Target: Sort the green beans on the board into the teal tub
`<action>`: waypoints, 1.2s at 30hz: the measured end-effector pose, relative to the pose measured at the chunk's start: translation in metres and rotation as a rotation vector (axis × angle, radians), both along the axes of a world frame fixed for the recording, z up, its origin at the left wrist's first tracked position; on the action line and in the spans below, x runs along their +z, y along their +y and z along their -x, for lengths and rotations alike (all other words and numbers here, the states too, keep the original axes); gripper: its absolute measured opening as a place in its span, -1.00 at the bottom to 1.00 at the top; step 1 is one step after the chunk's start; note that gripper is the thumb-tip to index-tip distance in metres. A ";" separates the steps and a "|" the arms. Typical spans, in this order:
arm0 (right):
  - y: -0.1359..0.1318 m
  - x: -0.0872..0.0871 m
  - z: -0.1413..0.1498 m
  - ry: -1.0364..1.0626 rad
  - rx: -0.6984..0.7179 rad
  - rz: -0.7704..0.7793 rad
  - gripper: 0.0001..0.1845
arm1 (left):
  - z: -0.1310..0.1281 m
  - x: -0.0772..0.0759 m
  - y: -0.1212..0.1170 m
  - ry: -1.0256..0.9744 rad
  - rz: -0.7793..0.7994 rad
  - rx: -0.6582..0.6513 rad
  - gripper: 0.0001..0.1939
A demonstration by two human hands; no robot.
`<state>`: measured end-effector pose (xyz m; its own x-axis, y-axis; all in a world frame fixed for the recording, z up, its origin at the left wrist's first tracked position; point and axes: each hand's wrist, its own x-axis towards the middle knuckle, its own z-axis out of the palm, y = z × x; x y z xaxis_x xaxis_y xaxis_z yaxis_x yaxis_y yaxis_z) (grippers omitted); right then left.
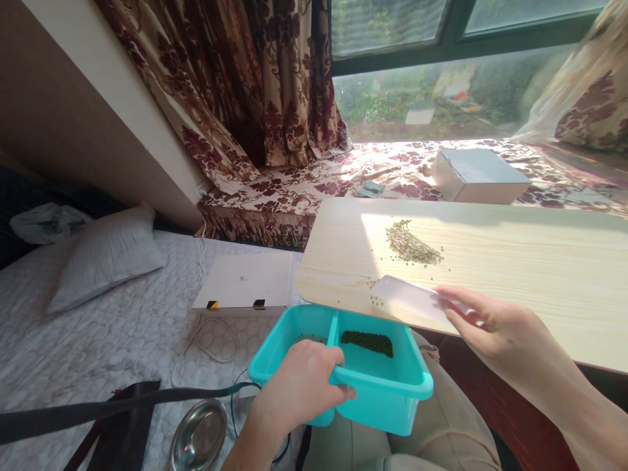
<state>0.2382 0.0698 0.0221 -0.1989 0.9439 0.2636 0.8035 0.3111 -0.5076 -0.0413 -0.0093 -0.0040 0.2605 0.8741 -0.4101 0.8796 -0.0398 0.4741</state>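
My left hand [300, 386] grips the near rim of a turquoise two-compartment tray [387, 392] held below the edge of a light wooden tabletop [515, 248]. The tray's right compartment holds a patch of small green beans [367, 342]; a few lie in the left one. My right hand [490, 320] pinches a white card [409, 296] whose edge rests flat on the tabletop near the table's edge. A pile of green beans [409, 243] lies on the tabletop beyond the card, and a few loose beans [375, 299] sit by the card at the table's edge.
A white box [245, 280] with a cable lies on the quilted bed [98, 340], near a grey pillow [105, 252]. A steel bowl [199, 435] and black strap [98, 409] sit lower left. A grey box [475, 173] rests on the floral window seat below curtains.
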 end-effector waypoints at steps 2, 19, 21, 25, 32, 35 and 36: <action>0.001 0.000 0.000 -0.009 -0.004 -0.011 -0.65 | -0.001 0.002 0.001 0.013 0.011 -0.006 -0.71; 0.004 -0.015 -0.001 -0.068 0.034 -0.006 -0.65 | -0.003 0.008 0.004 0.004 0.047 -0.005 -0.75; 0.003 -0.015 0.004 -0.070 0.049 -0.006 -0.65 | -0.003 0.008 0.004 0.000 0.044 -0.001 -0.75; -0.001 -0.011 0.008 0.002 0.096 0.034 -0.66 | -0.002 0.007 0.003 -0.003 0.043 0.001 -0.75; -0.002 -0.004 0.015 0.051 0.080 0.029 -0.70 | -0.002 0.006 0.004 -0.005 0.036 -0.002 -0.76; -0.006 -0.001 0.023 0.124 0.134 0.105 -0.71 | 0.000 0.005 0.004 -0.007 0.028 0.002 -0.76; -0.006 0.000 0.025 0.145 0.156 0.134 -0.71 | 0.002 0.004 0.003 -0.008 0.026 0.006 -0.75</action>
